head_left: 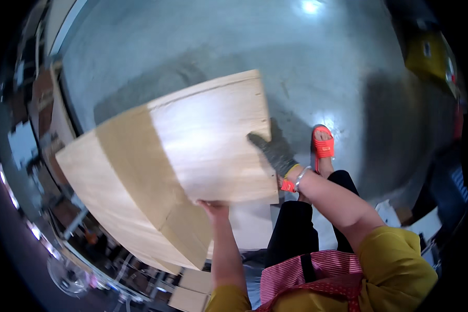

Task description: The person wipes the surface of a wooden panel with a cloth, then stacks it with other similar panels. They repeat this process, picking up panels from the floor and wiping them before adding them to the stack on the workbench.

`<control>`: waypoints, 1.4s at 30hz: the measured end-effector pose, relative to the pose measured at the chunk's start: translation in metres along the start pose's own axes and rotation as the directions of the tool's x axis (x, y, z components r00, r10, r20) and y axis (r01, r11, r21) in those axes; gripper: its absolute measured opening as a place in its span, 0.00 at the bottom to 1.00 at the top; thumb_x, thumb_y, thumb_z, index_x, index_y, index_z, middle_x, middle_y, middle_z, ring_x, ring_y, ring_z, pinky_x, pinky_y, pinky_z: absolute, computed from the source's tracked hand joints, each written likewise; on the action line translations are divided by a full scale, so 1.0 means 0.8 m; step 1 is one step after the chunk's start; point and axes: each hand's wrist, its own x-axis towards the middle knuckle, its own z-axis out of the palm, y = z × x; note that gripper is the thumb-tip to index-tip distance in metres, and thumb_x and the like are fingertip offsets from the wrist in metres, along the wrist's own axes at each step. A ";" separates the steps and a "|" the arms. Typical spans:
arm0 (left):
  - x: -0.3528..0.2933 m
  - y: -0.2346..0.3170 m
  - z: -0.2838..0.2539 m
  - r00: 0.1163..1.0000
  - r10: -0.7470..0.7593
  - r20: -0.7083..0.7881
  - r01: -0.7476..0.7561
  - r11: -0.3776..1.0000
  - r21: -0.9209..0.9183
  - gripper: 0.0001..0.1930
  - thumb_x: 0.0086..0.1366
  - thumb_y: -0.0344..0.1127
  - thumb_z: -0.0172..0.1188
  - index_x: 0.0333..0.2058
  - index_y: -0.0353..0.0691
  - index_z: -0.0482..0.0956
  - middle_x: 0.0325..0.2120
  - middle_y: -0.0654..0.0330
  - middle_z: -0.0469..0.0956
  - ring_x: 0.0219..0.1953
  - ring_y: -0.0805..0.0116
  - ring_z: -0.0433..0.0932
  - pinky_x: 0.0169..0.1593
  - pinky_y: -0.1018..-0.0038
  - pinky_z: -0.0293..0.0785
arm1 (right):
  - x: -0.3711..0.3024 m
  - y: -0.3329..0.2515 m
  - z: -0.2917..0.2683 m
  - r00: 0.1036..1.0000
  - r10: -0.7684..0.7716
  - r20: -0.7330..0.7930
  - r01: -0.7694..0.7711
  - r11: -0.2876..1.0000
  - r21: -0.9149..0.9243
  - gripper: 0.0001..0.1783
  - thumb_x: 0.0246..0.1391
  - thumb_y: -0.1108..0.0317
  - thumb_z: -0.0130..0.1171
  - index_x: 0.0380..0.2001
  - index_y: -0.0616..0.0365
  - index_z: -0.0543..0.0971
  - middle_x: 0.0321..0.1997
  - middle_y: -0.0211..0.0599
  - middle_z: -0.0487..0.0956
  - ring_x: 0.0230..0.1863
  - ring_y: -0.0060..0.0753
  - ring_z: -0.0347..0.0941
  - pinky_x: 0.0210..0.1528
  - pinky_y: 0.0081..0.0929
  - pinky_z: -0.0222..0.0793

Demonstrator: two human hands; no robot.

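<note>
Grey floor (218,36) takes up most of the bg. Big pale wood box (208,140) w/ a darker band (140,156) is in front, mostly L of the legs (292,229). Looks stiff, prob. heavy-ish & smooth; best taken by opp. edges, not the flat face. R hand (276,155), gloved, lies over the R edge; partly hidden, can't tell if clamped. L hand (215,210), bare, pinches the near edge.

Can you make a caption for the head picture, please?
Gloved right grip, bare left grip: both on a pale wooden panel.
</note>
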 end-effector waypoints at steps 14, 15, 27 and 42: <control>0.032 0.025 -0.032 0.974 -0.179 -0.142 0.197 0.972 0.125 0.49 0.53 0.80 0.30 0.65 0.51 0.52 0.65 0.62 0.52 0.66 0.57 0.51 0.66 0.54 0.49 | 0.008 -0.025 -0.045 0.985 -0.047 0.168 0.040 0.998 0.044 0.52 0.48 0.41 0.58 0.62 0.72 0.53 0.66 0.59 0.56 0.68 0.51 0.50 0.67 0.33 0.46; 0.020 0.025 -0.029 0.952 -0.201 -0.230 0.235 0.963 0.133 0.50 0.53 0.80 0.32 0.65 0.50 0.49 0.66 0.61 0.50 0.66 0.56 0.50 0.66 0.54 0.49 | 0.008 -0.029 -0.050 0.980 -0.022 0.200 0.017 1.000 0.022 0.52 0.48 0.40 0.57 0.62 0.72 0.53 0.65 0.59 0.56 0.68 0.50 0.51 0.67 0.33 0.47; -0.189 0.038 -0.050 0.894 -0.375 -0.244 0.355 0.927 -0.123 0.49 0.58 0.73 0.38 0.67 0.43 0.38 0.69 0.61 0.38 0.70 0.57 0.36 0.68 0.54 0.33 | 0.061 -0.118 -0.278 0.835 -0.066 0.546 0.085 0.996 -0.010 0.30 0.64 0.65 0.41 0.67 0.50 0.50 0.61 0.31 0.66 0.54 0.23 0.64 0.60 0.26 0.58; -0.020 -0.106 -0.052 0.952 -0.248 0.179 0.047 0.697 0.716 0.40 0.61 0.66 0.42 0.63 0.43 0.56 0.63 0.58 0.58 0.65 0.57 0.53 0.66 0.57 0.43 | 0.318 -0.212 -0.020 0.560 0.262 0.786 0.381 0.761 -0.525 0.37 0.59 0.35 0.34 0.64 0.44 0.59 0.67 0.39 0.60 0.67 0.43 0.54 0.67 0.34 0.47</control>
